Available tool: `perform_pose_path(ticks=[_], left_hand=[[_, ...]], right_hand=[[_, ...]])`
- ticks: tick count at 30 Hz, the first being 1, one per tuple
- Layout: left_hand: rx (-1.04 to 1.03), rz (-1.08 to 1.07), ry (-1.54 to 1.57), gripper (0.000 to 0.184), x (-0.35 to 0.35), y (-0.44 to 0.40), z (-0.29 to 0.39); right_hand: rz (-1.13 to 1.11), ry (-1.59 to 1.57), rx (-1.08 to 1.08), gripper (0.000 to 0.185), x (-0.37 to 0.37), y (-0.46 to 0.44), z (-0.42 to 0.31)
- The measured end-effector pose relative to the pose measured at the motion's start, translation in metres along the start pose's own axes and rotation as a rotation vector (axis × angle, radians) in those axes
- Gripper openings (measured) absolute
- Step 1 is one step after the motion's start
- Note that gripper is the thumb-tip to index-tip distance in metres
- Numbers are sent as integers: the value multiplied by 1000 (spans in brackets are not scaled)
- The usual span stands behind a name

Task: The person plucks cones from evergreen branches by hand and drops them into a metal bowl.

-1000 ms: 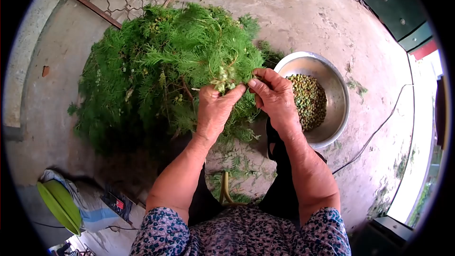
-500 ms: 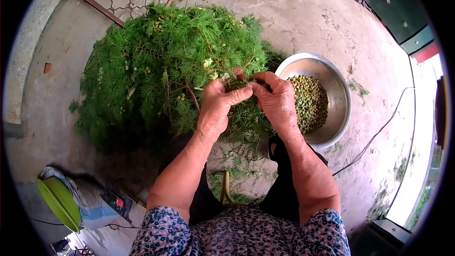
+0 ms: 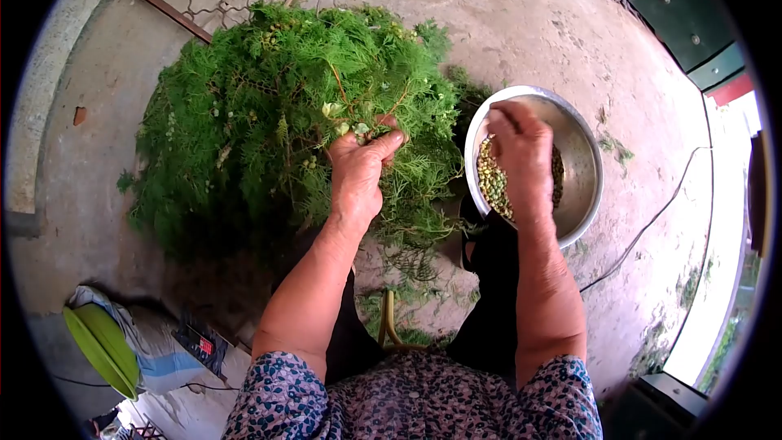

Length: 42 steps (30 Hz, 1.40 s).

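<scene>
Metal bowl [image 3: 580, 169]: right hand [image 3: 524, 148] has moved off the sprig [image 3: 332, 110], over the bowl's upper-left side.
Left hand [image 3: 358, 169] alone pinches the sprig; right blurred, cannot tell its grip.

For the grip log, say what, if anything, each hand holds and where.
The left hand pinches a leafy green sprig near its pale cones. Whether the right hand, over the metal bowl, holds anything cannot be told.

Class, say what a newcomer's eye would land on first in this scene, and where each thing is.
The big heap of feathery green branches left of centre draws the eye first, with the left hand holding a sprig over it. Next comes the metal bowl to its right, part-filled with small greenish-yellow pods, the right hand above them.
</scene>
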<state>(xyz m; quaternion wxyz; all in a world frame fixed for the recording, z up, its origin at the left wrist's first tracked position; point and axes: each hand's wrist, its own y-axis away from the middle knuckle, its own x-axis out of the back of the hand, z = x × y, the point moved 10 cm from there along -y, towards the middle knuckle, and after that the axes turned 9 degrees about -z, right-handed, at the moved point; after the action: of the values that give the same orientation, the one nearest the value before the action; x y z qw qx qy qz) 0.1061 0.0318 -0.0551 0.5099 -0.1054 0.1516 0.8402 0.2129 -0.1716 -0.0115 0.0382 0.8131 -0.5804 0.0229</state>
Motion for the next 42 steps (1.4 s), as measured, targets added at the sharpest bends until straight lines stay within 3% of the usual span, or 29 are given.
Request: perform_pose_path(ticks=[5, 11, 13, 16, 19, 21, 23, 24, 29, 31, 35, 39, 42], left_hand=[[64, -146, -24, 15, -16, 1, 0], [75, -233, -49, 24, -32, 9, 8], [82, -260, -86, 27, -34, 10, 6], [19, -289, -344, 29, -34, 7, 1], [30, -303, -381, 25, -33, 5, -8], [10, -298, -374, 21, -36, 9, -3], [-305, -251, -652, 19, -43, 16, 26], [-353, -226, -565, 18, -43, 16, 27], [-270, -257, -640, 13, -43, 19, 30], [-122, -302, -310, 15, -41, 15, 19], [41, -285, -160, 18, -36, 15, 8], [-72, -251, -340, 19, -35, 13, 17], [-99, -233, -192, 21, -41, 13, 18]], right_hand=[[338, 570, 195, 31, 84, -5, -4], [545, 599, 148, 29, 110, 9, -12], [487, 333, 201, 22, 84, 11, -24], [177, -43, 302, 16, 23, 13, -30], [-111, 30, 368, 16, -39, 28, -47], [-223, 296, 401, 22, -66, 32, -51], [-237, 327, 404, 27, -78, 29, -40], [-216, 328, 364, 26, -78, 28, -41], [-174, 349, 425, 21, -76, 24, -43], [-301, 2, 54, 16, -78, 15, -12], [-391, -486, -155, 16, -76, 15, 2], [-311, -746, -158, 14, -70, 13, -5], [-322, -778, -74, 14, -68, 12, -12]])
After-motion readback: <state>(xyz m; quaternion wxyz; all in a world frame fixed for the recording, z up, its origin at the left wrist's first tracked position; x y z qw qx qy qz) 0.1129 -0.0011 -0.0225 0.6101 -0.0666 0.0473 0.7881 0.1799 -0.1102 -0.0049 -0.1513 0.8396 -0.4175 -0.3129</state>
